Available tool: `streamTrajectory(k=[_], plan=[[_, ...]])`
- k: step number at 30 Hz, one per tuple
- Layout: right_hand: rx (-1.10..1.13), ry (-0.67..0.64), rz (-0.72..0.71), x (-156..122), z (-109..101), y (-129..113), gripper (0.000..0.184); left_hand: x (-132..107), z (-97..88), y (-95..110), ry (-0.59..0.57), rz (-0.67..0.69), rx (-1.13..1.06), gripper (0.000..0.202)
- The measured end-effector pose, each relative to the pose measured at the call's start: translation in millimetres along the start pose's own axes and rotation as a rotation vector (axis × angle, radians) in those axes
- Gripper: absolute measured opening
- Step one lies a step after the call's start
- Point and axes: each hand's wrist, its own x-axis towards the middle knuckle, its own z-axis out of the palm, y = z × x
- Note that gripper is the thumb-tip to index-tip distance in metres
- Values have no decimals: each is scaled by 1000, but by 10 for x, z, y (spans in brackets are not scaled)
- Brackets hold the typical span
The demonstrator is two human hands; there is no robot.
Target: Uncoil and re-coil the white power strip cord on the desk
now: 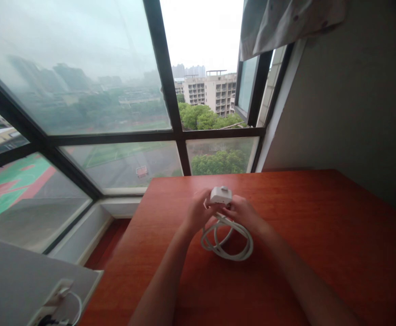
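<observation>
Beneath our left hand [198, 210] and right hand [245, 212] we see a broad, glossy, reddish-brown wood-grained tabletop [320, 217], reaching farther past the right hand than the left. Its straight far edge runs just beyond both. Nearer us than the hands is a loosely coiled white cable [235, 259]; we cannot tell whether every loop touches the surface.

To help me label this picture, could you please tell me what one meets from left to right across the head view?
Wall socket, left hand, white block, right hand, dark wall.
</observation>
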Motion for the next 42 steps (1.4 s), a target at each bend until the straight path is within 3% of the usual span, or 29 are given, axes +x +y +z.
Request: streamTrajectory(k=[3, 7, 10, 15, 19, 22, 26, 29, 31, 33, 36, 40, 42], plan=[[79, 65, 76, -39, -181, 174, 22, -23, -122, -167, 238, -129, -69, 27], [196, 157, 274, -124, -378, 640, 39, -66, -308, -404, 549, -364, -465, 44], [72, 196, 409, -172, -427, 922, 41, -79, -403, -523, 614, -508, -710, 45], [-232, 85, 525, -215, -447, 1035, 34, -75, -435, -617, 710, -666, -775, 28], [-364, -25, 477, -216, -431, 993, 28, -86, -384, -677, 831, -667, -897, 20], [-375, -42, 315, -200, -358, 950, 26, -98, -342, -728, 909, -670, -960, 15], [-282, 77, 17, -162, -285, 750, 42, -92, -302, -748, 935, -660, -969, 13], [-127, 180, -163, -124, -271, 418, 39, -83, -278, -718, 954, -620, -953, 16], [-59, 155, -251, -104, -242, 170, 36, -82, -265, -694, 954, -586, -939, 17], [-39, 48, -338, -94, -188, -16, 36, -83, -258, -679, 936, -567, -933, 19], [106, -46, -326, -84, -100, -66, 32, -83, -257, -684, 910, -568, -929, 22], [297, 6, -106, 21, -42, 189, 31, -75, -252, -710, 845, -544, -913, 30], [236, -26, -148, 164, -7, 302, 26, -72, -246, -712, 789, -536, -927, 33]])
